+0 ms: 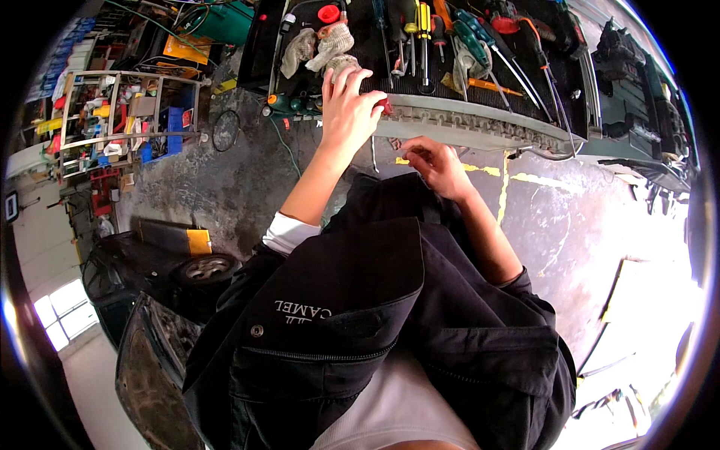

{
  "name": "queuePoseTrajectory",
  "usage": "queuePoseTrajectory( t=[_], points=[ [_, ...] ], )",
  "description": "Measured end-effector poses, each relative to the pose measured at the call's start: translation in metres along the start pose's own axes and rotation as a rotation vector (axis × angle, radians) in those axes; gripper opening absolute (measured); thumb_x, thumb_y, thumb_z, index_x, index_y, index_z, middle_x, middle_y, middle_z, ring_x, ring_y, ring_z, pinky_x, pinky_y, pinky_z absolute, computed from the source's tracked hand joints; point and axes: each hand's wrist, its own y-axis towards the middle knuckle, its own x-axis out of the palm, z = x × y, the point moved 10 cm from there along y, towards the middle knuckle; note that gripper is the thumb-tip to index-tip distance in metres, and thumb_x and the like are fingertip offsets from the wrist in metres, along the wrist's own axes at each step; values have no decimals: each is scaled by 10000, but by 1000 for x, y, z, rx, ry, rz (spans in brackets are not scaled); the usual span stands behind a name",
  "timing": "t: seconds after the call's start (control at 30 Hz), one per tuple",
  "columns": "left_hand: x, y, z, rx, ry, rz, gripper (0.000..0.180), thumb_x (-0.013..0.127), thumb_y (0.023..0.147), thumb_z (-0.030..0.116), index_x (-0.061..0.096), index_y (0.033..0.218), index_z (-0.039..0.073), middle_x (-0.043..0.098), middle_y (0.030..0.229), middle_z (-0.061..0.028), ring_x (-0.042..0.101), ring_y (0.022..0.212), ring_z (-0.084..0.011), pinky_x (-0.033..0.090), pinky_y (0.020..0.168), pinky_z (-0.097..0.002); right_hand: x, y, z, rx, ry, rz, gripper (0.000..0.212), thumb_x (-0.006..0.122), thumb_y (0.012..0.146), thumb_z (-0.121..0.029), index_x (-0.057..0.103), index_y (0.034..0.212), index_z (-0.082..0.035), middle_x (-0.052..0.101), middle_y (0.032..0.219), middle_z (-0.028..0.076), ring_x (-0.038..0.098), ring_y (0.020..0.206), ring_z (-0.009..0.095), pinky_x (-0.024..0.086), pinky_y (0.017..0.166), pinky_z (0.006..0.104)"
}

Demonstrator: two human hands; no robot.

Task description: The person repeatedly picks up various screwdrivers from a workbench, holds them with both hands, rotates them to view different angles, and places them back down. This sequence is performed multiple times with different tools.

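Observation:
My left hand (pixel 346 109) is over the near left edge of the tool tray (pixel 480 110), its fingers stretched out and spread. Its fingertips reach the lower end of a dirty white work glove (pixel 334 43); whether they touch it is unclear. A dark red object (pixel 385 106) lies beside its thumb, partly hidden. My right hand (pixel 439 166) is lower and to the right, in front of the tray, with its fingers curled toward the thumb. Anything in those fingers is too small to make out. A thin metal rod (pixel 374 154) hangs between the two hands.
On the tray are a yellow screwdriver (pixel 425 30), teal-handled pliers (pixel 466 34), an orange-handled tool (pixel 495 87) and a red round cap (pixel 328 13). A metal shelf cart (pixel 131 139) stands left. A dark car with a wheel (pixel 208 268) is at lower left.

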Motion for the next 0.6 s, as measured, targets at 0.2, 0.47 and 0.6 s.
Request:
queuePoseTrajectory(
  t=[0.2,0.47,0.6],
  points=[
    [3,1,4,-2,11,-25,235,840,690,197,796,920,215,617,1244,-32,497,1282,-260,259,1197,-519,-2,0,3,0,29,10,176,654,942,-85,660,1106,-22,727,891,123,702,794,175,555,770,331],
    [2,0,0,-3,-61,20,135,803,705,178,797,839,191,634,1206,-34,509,1261,-265,247,1194,-534,-5,1,-2,20,-13,11,180,666,936,-92,669,1104,-26,725,883,125,695,782,174,550,757,335],
    [2,-2,-2,-8,-83,25,110,793,711,177,794,821,180,633,1202,-34,506,1263,-266,241,1195,-542,-7,2,2,16,18,23,190,668,934,-92,671,1113,-26,726,877,127,690,770,170,547,747,335]
  ],
)
